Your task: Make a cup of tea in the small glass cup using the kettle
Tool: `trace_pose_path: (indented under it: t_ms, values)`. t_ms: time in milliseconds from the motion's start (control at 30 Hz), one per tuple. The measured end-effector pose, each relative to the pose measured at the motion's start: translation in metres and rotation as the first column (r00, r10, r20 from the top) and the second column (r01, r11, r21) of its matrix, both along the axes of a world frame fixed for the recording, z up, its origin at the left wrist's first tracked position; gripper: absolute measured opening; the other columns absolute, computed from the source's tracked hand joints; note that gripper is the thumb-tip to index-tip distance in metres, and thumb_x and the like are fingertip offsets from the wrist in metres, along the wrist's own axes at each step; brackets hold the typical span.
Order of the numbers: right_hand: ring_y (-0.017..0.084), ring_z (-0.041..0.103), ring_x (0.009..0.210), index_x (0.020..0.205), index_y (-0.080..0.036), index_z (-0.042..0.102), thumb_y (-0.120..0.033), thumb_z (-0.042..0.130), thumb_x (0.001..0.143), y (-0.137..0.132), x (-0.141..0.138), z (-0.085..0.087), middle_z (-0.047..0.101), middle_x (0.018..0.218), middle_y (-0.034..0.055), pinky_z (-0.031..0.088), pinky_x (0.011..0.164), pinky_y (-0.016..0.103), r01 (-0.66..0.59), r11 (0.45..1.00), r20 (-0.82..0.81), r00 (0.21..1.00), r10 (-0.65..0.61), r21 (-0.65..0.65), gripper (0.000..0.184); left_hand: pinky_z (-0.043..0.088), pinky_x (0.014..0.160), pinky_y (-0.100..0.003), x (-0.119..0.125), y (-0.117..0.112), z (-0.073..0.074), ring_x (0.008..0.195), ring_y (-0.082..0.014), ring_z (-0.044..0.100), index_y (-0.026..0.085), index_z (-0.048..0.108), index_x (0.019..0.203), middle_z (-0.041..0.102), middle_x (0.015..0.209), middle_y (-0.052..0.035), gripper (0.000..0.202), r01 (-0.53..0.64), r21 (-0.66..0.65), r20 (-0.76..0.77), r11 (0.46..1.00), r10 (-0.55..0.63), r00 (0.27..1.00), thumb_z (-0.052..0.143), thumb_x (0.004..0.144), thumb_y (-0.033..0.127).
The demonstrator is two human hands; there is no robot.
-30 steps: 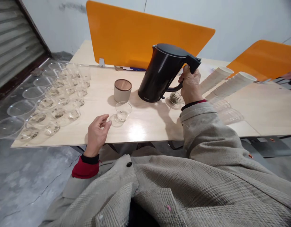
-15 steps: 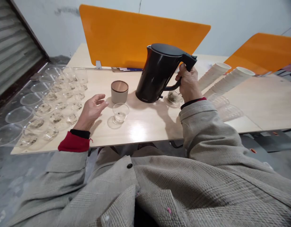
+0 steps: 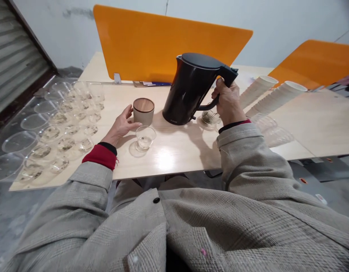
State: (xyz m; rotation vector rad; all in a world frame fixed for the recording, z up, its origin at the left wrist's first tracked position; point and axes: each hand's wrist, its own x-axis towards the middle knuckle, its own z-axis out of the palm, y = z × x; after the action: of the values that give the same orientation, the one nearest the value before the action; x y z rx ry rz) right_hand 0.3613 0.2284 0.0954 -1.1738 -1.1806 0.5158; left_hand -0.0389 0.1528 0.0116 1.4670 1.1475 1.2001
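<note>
Black electric kettle (image 3: 190,88) hangs tilted in the right grip (image 3: 229,104), closed around its handle, with the fingers (image 3: 227,87) partly hiding that handle. Whether the kettle's base clears the bench (image 3: 174,162) is hard to judge, and its contents cannot be seen. Just below the right grip, a mesh tea strainer (image 3: 210,118) rests on a small saucer, partly hidden by the kettle's handle and the hand. The left grip (image 3: 119,126) is open, its fingers spread just beside a lidded canister (image 3: 143,112) with a wooden top; the pictures do not settle whether they touch it. Just right of the left grip stands a glass tumbler (image 3: 145,138) holding clear liquid. Further left of that grip, rows of glass cups (image 3: 65,144) hold dark dregs, and the rear ones blur together. Well beyond the right grip, stacks of paper cups (image 3: 278,95) lie on their sides.
</note>
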Motion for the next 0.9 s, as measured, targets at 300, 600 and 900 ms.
trace_pose_path:
  t_ms: [300,600,900]
  values:
    - [0.023,0.034,0.074,0.076,-0.038,0.04,-0.109,0.06,0.05,-0.007,-0.006,0.0,0.037,0.057,-0.0048,0.029,0.072,0.04,0.031,0.999,0.018,0.999,-0.032,0.029,0.078,0.055,0.116,-0.053,0.02,0.013,0.001,0.144,-0.0394,0.061,0.02,0.044,0.164,0.059,0.161,-0.0198,0.126,0.001,0.087,-0.001,0.996,-0.001,1.0,0.101,0.053,0.036]
    - [0.021,0.036,0.073,0.082,-0.038,0.046,-0.106,0.069,0.05,0.001,0.003,-0.007,0.038,0.059,-0.0065,0.03,0.071,0.038,-0.028,0.997,-0.037,0.999,0.03,0.068,0.079,0.056,0.116,-0.054,0.023,0.033,-0.011,0.138,-0.0371,0.064,0.018,0.051,0.158,0.063,0.157,-0.0165,0.113,-0.05,0.134,-0.001,0.99,0.051,0.999,0.097,0.055,0.031]
    - [0.013,0.036,0.058,0.084,-0.032,0.051,-0.06,0.082,0.088,0.008,0.014,-0.012,0.045,0.063,-0.0096,0.033,0.059,0.033,-0.076,0.993,-0.068,0.994,0.082,0.089,0.042,0.054,0.117,-0.054,0.022,0.051,-0.02,0.141,-0.0383,0.063,0.022,0.045,0.163,0.061,0.159,-0.0171,0.116,0.019,0.15,0.034,0.988,-0.024,0.999,0.095,0.059,0.032]
